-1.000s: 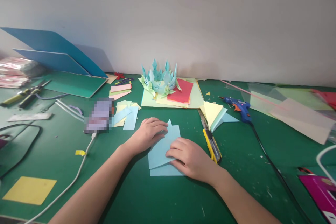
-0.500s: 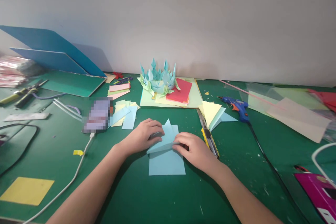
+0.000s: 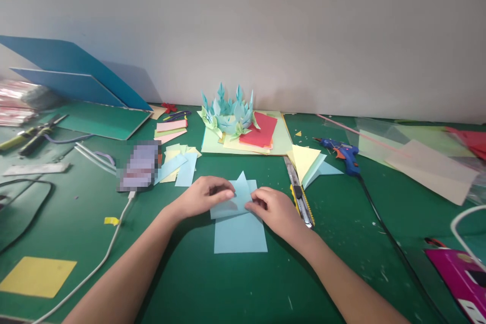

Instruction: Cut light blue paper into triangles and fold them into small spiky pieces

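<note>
hands [image 3: 207,196]: 2 | paper crown [image 3: 228,122]: 1 | utility knife [image 3: 298,193]: 1 | glue gun [image 3: 345,153]: 1

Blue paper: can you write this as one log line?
blue paper: on table | left hand: at left side | right hand: at right side | cutter: right of paper

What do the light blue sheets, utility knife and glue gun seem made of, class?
Light blue sheets: seemingly matt paper, with thin, crisp edges.
Utility knife: yellow parts probably plastic; grey body possibly metal, given its dull sheen.
Glue gun: likely smooth plastic, evenly blue.
</note>
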Demonstrator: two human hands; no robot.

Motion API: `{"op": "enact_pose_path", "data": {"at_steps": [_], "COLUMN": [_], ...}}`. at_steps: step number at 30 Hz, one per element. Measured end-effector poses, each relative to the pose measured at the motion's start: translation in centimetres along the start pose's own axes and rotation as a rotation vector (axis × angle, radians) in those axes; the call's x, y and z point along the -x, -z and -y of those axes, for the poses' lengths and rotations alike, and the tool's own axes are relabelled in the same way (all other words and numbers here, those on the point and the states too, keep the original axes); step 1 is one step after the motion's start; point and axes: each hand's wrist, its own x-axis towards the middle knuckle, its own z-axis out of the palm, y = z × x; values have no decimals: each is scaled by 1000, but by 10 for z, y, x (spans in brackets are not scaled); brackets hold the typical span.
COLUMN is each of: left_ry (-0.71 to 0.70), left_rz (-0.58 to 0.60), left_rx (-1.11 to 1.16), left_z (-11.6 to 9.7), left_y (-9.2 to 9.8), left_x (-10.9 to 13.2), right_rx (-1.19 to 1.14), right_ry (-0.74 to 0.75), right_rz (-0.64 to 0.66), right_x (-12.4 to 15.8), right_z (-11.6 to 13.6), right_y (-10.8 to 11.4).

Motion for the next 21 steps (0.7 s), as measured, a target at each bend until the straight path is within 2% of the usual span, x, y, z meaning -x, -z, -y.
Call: {"op": "enact_pose_path", "data": {"at_steps": [3, 10, 19, 21], "left_ry": [-6, 19, -72, -155], "left_rz": [27, 121, -1, -19], "left_rx": [-50, -4, -330, -345], "left_z": [-2, -4, -4, -1], "left_y": [-1, 4, -10, -12], "left_x": [0, 2, -11, -11], "right_rx": [-2, 25, 8, -1], "right_ry": [-21, -64, -45, -46], "right_rz": [-14, -18, -36, -41], "right_x": [-2, -4, -5, -5], "right_z": [-1, 0, -1, 0], "right_y": [-2, -2, -2, -1]}}
